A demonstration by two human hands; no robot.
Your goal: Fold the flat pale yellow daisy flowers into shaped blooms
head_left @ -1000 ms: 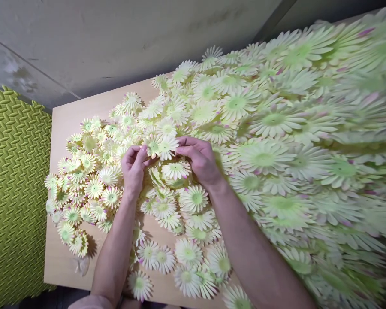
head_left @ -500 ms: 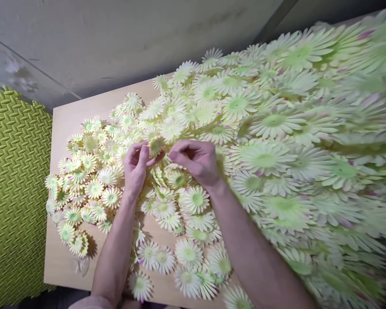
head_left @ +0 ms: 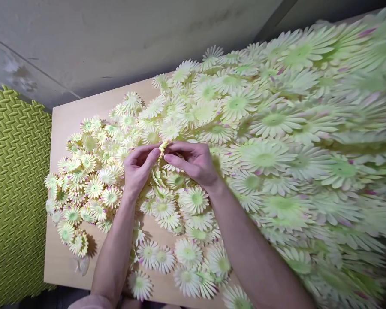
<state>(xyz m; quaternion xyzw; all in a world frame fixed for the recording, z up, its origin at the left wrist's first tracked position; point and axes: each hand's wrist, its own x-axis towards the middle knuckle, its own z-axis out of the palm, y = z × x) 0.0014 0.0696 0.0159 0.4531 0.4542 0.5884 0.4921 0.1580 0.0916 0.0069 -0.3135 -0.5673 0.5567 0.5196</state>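
My left hand (head_left: pixel 137 168) and my right hand (head_left: pixel 193 161) meet above the middle of a pale wooden board (head_left: pixel 67 120). Both pinch the same small yellow-white fabric daisy (head_left: pixel 162 148), held edge-on between their fingertips, so only its rim shows. Beneath the hands lies a thick spread of loose daisy flower heads (head_left: pixel 122 137) with green centres and pink-tipped petals.
A much larger heap of the same daisies (head_left: pixel 292 141) rises at the right, close to the camera and blurred. A green woven foam mat (head_left: pixel 16 189) lies left of the board. Grey concrete floor (head_left: pixel 116 43) shows behind.
A second ago the hands held two flat daisies side by side. The fingertips have drawn together and the flower is now turned on edge between them.
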